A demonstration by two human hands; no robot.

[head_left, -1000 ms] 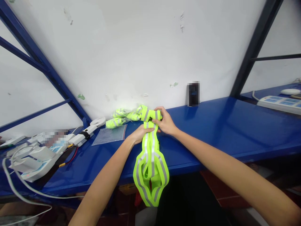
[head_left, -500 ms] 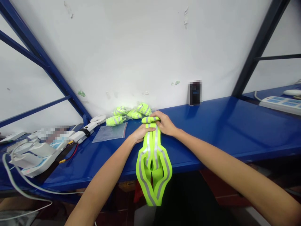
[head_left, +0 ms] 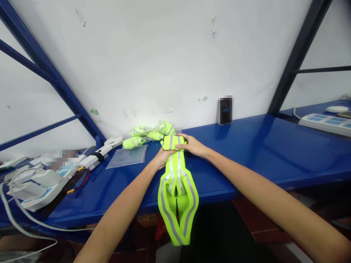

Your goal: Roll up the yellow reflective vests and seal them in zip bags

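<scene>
I have my left hand (head_left: 161,159) and right hand (head_left: 194,146) gripping one yellow-green reflective harness (head_left: 179,171), its folded end over the counter (head_left: 236,157), loops hanging past the edge; beyond, I count four bundles (head_left: 134,142), one clear bag (head_left: 126,157), one fan (head_left: 113,141).

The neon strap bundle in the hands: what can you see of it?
The neon strap bundle is yellow-green with silver-grey stripes along its bands, and looks like soft, flexible webbing. Its far end is folded into a flat wad, held between the left hand and right hand. Nearer the viewer, the bands spread into an open loop hanging past the blue table's front edge.
</scene>
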